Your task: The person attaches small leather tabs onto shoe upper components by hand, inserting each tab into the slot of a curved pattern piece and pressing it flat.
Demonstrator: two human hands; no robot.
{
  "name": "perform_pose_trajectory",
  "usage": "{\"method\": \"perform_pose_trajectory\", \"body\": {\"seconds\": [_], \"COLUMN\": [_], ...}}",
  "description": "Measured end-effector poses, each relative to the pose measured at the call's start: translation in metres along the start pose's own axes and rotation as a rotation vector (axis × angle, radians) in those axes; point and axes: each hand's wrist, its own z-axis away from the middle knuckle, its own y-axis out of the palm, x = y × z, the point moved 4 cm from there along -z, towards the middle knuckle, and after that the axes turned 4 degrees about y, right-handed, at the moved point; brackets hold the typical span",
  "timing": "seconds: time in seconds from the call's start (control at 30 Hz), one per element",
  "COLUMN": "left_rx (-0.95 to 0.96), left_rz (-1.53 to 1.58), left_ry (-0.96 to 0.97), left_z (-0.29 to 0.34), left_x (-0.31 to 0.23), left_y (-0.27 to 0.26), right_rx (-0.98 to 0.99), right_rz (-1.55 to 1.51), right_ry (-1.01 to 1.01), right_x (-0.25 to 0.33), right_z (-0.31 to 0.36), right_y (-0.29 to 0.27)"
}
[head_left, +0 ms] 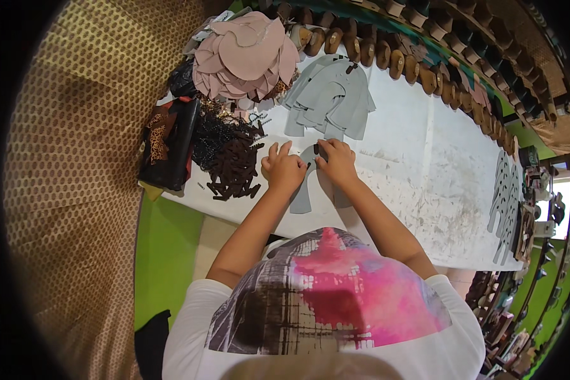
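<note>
A grey U-shaped cut piece [302, 197], looking like a shoe upper, lies on the white table in front of me, its two legs toward me. My left hand [284, 168] pinches the inner edge near its curve with thumb and forefinger, the other fingers raised. On the other side of the curve, my right hand [337, 162] closes its thumb and forefinger on the piece, beside a small dark brown strip [316, 149]. Just beyond the hands lies a heap of similar grey pieces [329, 95]. A pile of dark brown strips [234, 166] lies left of my left hand.
Pink cut pieces [250, 54] are heaped at the far left, near black chain-like trim [210, 136] and a black bag [171, 145]. Brown shoe forms [382, 54] line the far edge of the white table [418, 183]. Grey slotted pieces [503, 196] lie at right.
</note>
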Motion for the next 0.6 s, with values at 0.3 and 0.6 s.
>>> {"method": "perform_pose_trajectory", "body": {"seconds": [0.3, 0.6], "left_rx": [-0.166, -0.208], "left_rz": [-0.090, -0.190], "left_ry": [0.302, 0.437], "left_z": [0.015, 0.038], "left_x": [-0.009, -0.011], "left_y": [0.002, 0.001], "right_rx": [0.208, 0.536], "right_rz": [0.095, 0.309], "right_ry": [-0.023, -0.119], "right_x": [0.001, 0.011], "right_z": [-0.022, -0.033], "right_y": [0.000, 0.004]}}
